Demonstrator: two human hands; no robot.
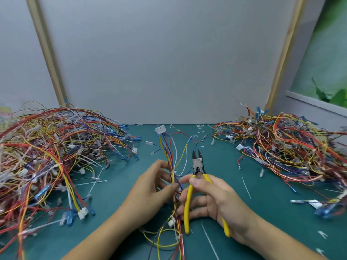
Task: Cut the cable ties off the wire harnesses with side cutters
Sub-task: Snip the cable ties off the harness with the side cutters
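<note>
The tangled left heap of multicoloured wires (47, 156) is cut off by the left edge, the right heap (291, 147) by the right (blurred there), the central multicoloured wire harness (169, 152) by the bottom.

Colour overload here lol. The mat (272, 194) is flat teal green. The side cutters (197, 166) at centre bottom have bright yellow handles and a dark grey steel head. The harness (167, 154) in the middle is red, yellow, blue and white wires with a white connector (160, 130) and a white cable tie (174, 172). The left pile (47, 147) and right pile (291, 147) are the same mix plus orange, with see-through blue sleeves (69, 220). The wall (169, 62) is plain pale grey with tan strips (47, 53), and there's a blurry green panel (328, 62) upper right.
</note>
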